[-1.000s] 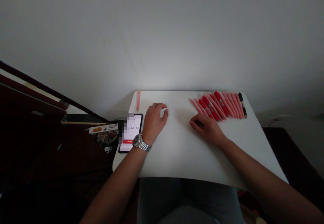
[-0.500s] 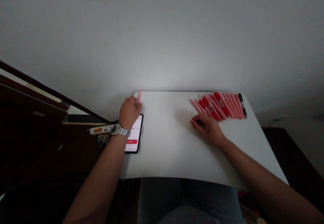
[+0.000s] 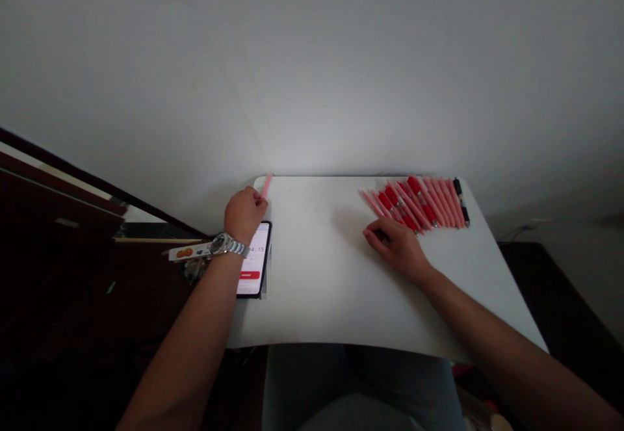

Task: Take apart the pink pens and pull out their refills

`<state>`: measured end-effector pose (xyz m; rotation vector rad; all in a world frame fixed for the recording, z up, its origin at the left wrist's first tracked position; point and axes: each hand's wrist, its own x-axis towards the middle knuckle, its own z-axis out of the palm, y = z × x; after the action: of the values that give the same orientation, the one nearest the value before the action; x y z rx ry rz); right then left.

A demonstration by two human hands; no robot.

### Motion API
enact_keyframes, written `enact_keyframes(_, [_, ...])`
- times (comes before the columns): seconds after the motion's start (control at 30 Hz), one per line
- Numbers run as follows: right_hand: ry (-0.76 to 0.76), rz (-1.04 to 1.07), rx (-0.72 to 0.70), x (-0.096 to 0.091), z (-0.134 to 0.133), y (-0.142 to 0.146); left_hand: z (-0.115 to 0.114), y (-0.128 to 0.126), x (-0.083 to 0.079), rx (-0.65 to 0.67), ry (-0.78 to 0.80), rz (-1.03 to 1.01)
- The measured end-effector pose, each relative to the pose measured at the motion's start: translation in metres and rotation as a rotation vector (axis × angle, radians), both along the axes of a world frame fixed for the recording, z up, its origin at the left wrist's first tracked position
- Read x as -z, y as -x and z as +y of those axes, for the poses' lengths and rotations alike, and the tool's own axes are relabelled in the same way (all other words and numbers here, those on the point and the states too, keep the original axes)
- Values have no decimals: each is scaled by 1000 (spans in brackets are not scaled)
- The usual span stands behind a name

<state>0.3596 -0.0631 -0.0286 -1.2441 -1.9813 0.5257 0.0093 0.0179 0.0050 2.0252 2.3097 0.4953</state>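
My left hand (image 3: 244, 213), with a metal watch on its wrist, is at the far left corner of the white table (image 3: 331, 288) and is closed round a single pink pen (image 3: 266, 186), whose tip sticks out past my fingers. My right hand (image 3: 394, 242) rests on the table with its fingers curled, just in front of a row of several pink and red pens (image 3: 414, 200). Something dark shows under its fingers, too small to name.
A phone (image 3: 253, 262) with a lit screen lies at the table's left edge under my left wrist. A black pen (image 3: 461, 200) ends the row at the right. Dark furniture stands to the left, a white wall behind.
My left hand moved from the middle of the table to the far left corner and took hold of the lone pink pen, tilting it. My right hand stayed put.
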Motion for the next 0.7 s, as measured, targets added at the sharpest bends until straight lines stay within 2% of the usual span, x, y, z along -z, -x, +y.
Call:
enact_keyframes(0.23, [-48, 7, 18, 1, 1, -2, -17, -27, -15, 143, -120, -145])
enact_keyframes(0.33, [-71, 27, 25, 0, 2, -3, -28, -46, -17, 257, -135, -250])
enact_keyframes(0.5, [-83, 54, 54, 0, 2, -4, -46, -77, -10, 419, -119, -374])
enact_keyframes(0.7, [-117, 78, 78, 2, 3, -5, -62, -108, 6, 541, -53, -471])
